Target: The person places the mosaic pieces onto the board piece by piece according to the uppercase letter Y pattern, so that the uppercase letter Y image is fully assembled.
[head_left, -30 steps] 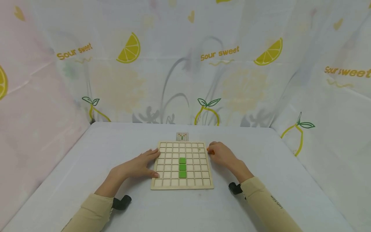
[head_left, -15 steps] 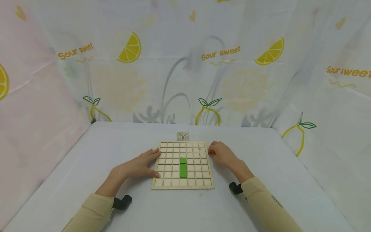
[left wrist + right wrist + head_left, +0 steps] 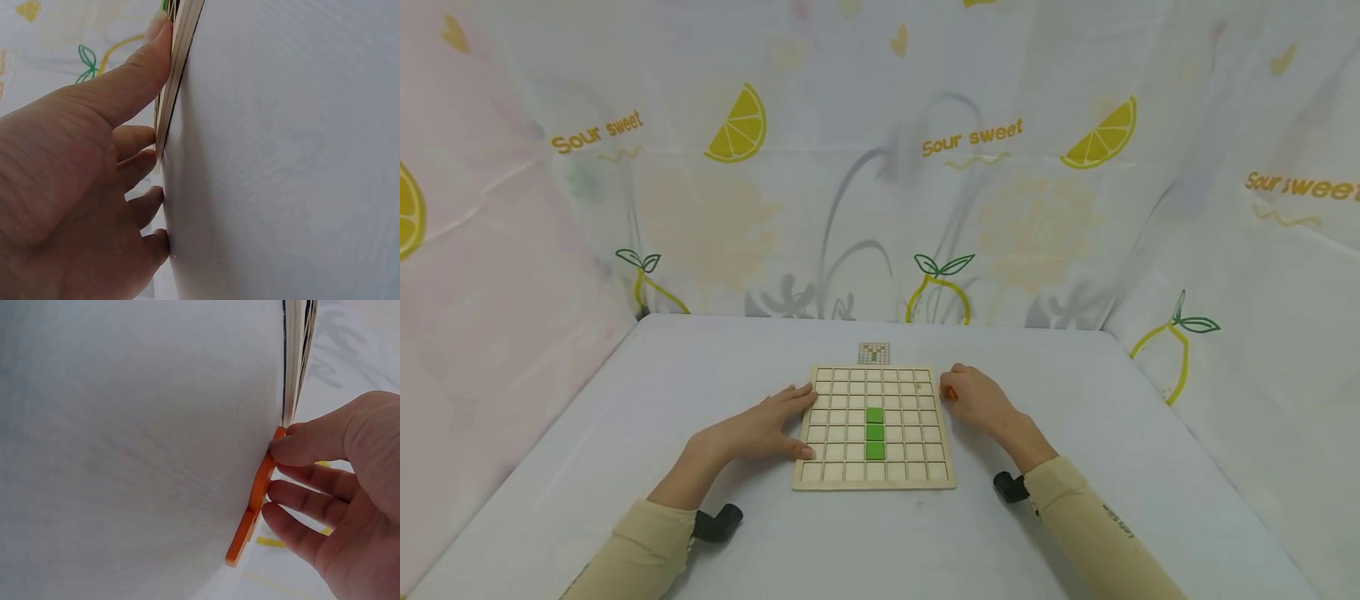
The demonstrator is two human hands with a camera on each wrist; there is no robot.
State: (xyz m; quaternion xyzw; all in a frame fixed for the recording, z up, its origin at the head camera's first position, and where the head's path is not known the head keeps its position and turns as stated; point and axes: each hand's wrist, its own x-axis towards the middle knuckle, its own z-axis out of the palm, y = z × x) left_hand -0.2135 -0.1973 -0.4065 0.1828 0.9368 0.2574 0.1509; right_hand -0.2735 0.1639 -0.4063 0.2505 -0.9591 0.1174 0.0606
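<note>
A pale wooden grid board (image 3: pixel 874 485) lies flat on the table, with a column of three green square tiles (image 3: pixel 875 432) set in its cells. My left hand (image 3: pixel 752 429) rests at the board's left edge, fingers extended and thumb on the frame. In the left wrist view the left thumb (image 3: pixel 134 81) lies against the board's side. Just off the board's right edge, my right hand (image 3: pixel 977 400) holds flat orange tiles (image 3: pixel 257 487) between thumb and fingertips, low over the tabletop. The fingers hide most of the orange in the head view.
Beyond the board's far edge lies a small pattern card (image 3: pixel 874 353) showing a coloured grid. A white cloth covers the table (image 3: pixel 880 550). Printed fabric with lemons (image 3: pixel 737 125) hangs at the back and both sides.
The right fingers have drawn slightly to the right, away from the board's edge, and less of the orange shows. The left hand and the green tiles stay as they were.
</note>
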